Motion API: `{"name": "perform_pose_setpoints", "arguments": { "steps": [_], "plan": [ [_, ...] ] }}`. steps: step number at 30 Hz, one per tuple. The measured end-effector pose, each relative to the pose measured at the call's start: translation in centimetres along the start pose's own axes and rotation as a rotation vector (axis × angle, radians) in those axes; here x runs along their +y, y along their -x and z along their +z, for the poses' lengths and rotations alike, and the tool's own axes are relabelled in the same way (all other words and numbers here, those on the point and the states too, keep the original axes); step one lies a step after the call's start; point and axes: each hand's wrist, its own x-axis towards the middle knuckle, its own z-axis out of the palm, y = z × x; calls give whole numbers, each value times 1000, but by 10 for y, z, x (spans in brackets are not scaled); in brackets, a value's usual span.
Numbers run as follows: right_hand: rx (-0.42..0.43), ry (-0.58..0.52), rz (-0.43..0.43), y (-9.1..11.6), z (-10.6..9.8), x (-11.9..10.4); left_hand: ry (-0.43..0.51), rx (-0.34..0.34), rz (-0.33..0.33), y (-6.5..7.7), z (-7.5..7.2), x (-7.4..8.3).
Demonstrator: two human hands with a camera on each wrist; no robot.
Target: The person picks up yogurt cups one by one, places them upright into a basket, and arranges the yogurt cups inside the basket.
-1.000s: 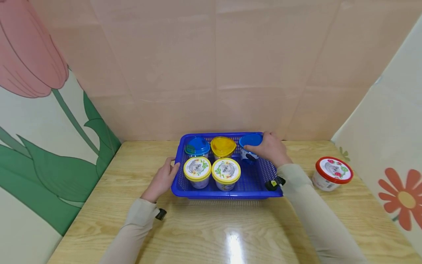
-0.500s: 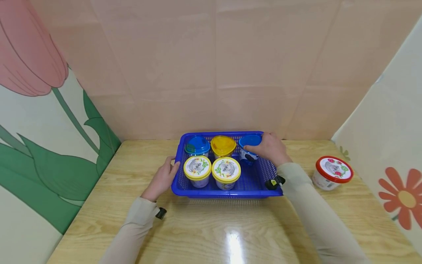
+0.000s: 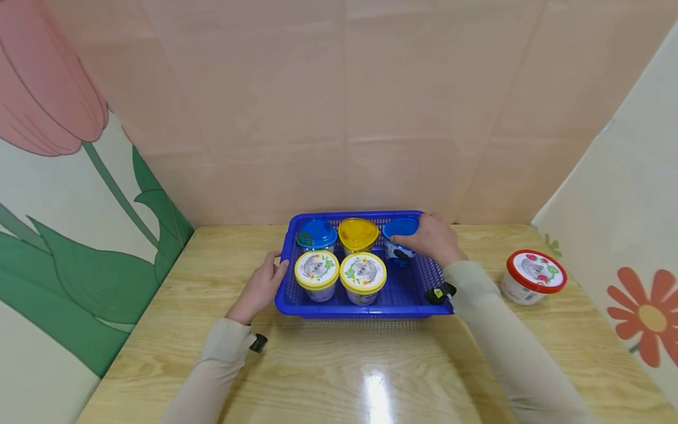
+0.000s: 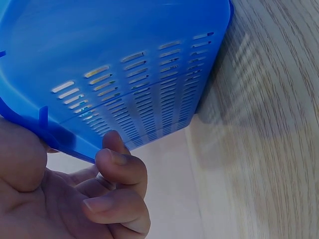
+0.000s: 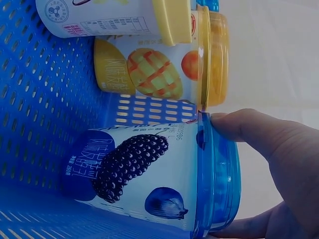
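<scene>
A blue plastic basket (image 3: 365,310) with slotted walls stands on the table. My left hand (image 3: 262,285) grips its left rim; in the left wrist view the thumb lies at the rim and curled fingers (image 4: 122,167) are below it. At the back right corner inside, my right hand (image 3: 436,238) pinches the blue lid of a yogurt cup (image 5: 134,174) printed with a blackberry and a blueberry. The cup stands upright near the basket floor. Left of it are a yellow-lidded mango yogurt cup (image 3: 358,234) and another blue-lidded cup (image 3: 316,234).
Two round tubs with yellow-rimmed lids, a left tub (image 3: 318,274) and a right tub (image 3: 363,277), stand in the basket's front row. A red-lidded tub (image 3: 535,277) is on the table (image 3: 328,371) at the right. A papered wall (image 3: 339,129) rises close behind the basket.
My right hand and the blackberry yogurt cup have shifted very slightly left. The left hand, the basket and the other tubs stay put.
</scene>
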Motion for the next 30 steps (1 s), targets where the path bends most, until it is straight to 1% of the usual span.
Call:
{"name": "perform_pose_setpoints", "arguments": {
  "steps": [9,21,30],
  "plan": [
    [-16,23,6,0,0,-1,-5,13,19,0,-1,1],
    [-23,41,5,-1,1,0,-5,9,17,0,0,0],
    [-25,19,14,1,-1,-1,4,0,12,0,0,-1]
  ]
}}
